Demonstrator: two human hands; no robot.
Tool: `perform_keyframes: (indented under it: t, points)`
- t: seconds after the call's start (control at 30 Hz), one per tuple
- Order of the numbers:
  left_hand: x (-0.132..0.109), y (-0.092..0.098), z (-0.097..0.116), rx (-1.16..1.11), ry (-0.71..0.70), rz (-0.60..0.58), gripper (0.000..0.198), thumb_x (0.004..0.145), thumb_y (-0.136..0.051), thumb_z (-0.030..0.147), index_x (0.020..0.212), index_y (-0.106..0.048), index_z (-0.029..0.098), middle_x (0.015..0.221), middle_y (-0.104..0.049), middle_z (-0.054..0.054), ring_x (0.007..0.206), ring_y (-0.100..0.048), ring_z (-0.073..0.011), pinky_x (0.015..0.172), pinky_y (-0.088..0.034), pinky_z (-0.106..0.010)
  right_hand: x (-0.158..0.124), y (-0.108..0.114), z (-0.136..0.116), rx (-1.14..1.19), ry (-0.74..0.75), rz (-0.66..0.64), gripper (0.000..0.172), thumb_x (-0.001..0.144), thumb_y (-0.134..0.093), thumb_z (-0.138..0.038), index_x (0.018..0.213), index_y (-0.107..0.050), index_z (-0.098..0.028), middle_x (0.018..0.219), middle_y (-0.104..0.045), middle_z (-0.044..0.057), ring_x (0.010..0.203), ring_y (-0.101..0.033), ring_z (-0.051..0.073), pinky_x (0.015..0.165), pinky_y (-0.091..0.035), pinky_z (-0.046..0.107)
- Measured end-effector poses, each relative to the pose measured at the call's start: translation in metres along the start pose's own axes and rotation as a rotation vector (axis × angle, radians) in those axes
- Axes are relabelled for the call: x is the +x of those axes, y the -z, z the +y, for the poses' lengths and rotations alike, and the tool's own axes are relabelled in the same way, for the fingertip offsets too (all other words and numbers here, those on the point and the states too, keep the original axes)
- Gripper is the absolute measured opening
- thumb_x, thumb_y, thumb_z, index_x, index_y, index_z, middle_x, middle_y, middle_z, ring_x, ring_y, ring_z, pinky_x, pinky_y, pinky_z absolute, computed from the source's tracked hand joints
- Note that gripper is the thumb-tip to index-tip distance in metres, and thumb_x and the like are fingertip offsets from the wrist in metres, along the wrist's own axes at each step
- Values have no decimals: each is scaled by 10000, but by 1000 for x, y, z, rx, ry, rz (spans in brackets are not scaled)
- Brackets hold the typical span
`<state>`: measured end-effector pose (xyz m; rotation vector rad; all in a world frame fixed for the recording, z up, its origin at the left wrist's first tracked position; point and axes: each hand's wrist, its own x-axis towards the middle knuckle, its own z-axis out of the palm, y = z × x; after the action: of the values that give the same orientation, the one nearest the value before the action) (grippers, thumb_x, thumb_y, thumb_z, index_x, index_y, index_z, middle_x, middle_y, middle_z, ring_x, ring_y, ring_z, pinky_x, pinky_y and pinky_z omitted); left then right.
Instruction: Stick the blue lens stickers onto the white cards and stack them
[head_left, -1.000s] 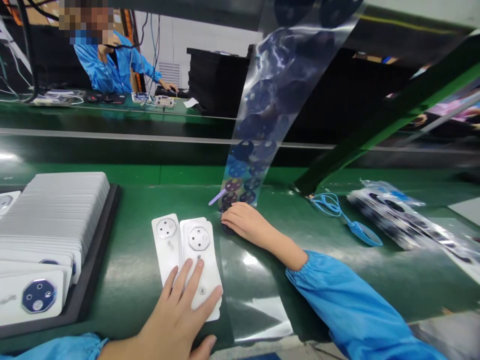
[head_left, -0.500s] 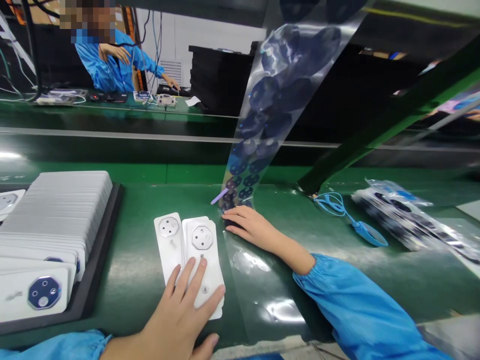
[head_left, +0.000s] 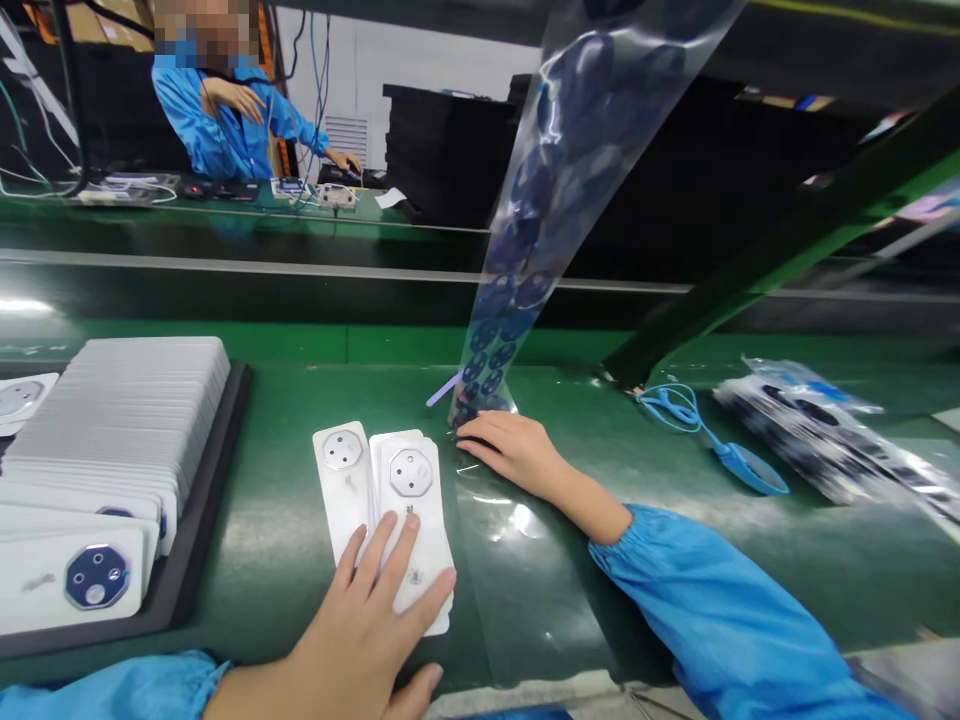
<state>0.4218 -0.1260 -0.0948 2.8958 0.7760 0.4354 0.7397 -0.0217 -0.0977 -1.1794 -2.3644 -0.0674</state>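
Across the foreground runs a green bench (head_left: 281,400), and above it slants the clear film strip (head_left: 536,180), set with paired dark discs, its lower end coming down to the bench. It looks thin, light and limp, apt to crease, curl or slide; the plain side margins seem the best place to take hold, sparing the discs. On the left, a black tray (head_left: 216,450) carries a long leaning stack (head_left: 142,410) of white panels. Toward the near edge, another piece of clear film (head_left: 536,590) lies flat and glossy; whether it joins the strip I cannot tell. The left hand (head_left: 360,625) rests palm down, fingers spread and clasping nothing, its fingertips on a few loose white panels (head_left: 431,530), which lie face up and partly overlapped between tray and strip. These look stiff, flat and fairly light, smooth enough to slip over one another; their long edges would give a safer grip than the round inserts. The right hand (head_left: 517,455) bends its fingers at the foot of the strip, but the tips are hidden, so I cannot tell whether they pinch anything. Just beside the strip's lower left edge sits a slim purple tab (head_left: 442,390).
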Motion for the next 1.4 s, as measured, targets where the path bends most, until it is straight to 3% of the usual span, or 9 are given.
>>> perform_keyframes:
  t: [0.1,0.27,0.4,0.63,0.77,0.93,1.07,1.27,1.4]
  points:
    - [0,0,0,-7,2,-3,849,797,-713,377,1571,-380,272,1674,-126,-208,1488,-219,-488,1084,-326,-641,-1,0,1,-3,19,3,179,1060,-553,-289,1046,-727,-250,1010,-782,21,914,-748,220,977,-574,402]
    - [1,1,0,-14,3,-5,846,796,-712,363,1571,-387,273,1670,-139,-210,1492,-211,-493,1084,-329,-655,-1,1,0,-10,-1,-8,197,1055,-560,-315,1149,-702,-215,1089,-763,76,1005,-737,254,833,-616,384]
    - [2,2,1,-12,-4,-11,839,796,-710,362,1567,-394,266,1667,-119,-230,1491,-213,-499,1066,-354,-665,-2,0,-1,-17,-11,-16,244,1054,-552,-321,1205,-695,-192,1153,-734,124,1025,-724,276,822,-619,406]
    - [0,2,1,-18,3,-26,821,812,-696,368,1567,-390,273,1676,-112,-212,1497,-213,-493,1074,-360,-667,0,3,-1,0,-42,-80,229,1059,-518,-297,1168,-694,-197,1139,-690,139,969,-714,274,775,-619,413]
    - [0,1,1,-21,0,-26,839,804,-705,380,1571,-381,275,1680,-74,-219,1498,-206,-497,1066,-371,-673,-2,7,-2,15,-62,-120,218,1060,-476,-256,1108,-680,-196,1228,-648,159,1006,-717,271,778,-625,405]
    - [2,-1,1,-24,-10,-34,822,818,-685,369,1574,-377,268,1682,-45,-220,1501,-196,-503,1067,-362,-694,-3,13,-6,75,-134,-163,133,1048,-500,-272,1036,-624,-226,1400,-579,145,1185,-666,281,863,-616,428]
    - [2,-1,1,-38,-4,-42,815,820,-679,364,1573,-380,272,1688,-13,-210,1499,-202,-509,1071,-354,-699,0,17,-8,172,-240,-117,107,1019,-532,-278,928,-569,-234,1364,-621,130,1132,-694,274,924,-583,453]
    - [-1,1,0,-59,7,-40,775,843,-664,362,1564,-393,276,1699,3,-181,1488,-231,-513,1088,-344,-684,4,23,-10,417,-437,-116,154,1020,-520,-380,946,-504,-247,1406,-604,141,1173,-678,284,938,-558,465]
    - [0,1,1,-51,4,-34,783,833,-663,342,1564,-390,273,1695,-15,-193,1488,-227,-514,1071,-358,-693,6,27,-9,677,-569,-78,299,1018,-533,-526,939,-522,-239,1449,-579,141,1204,-663,300,989,-530,492]
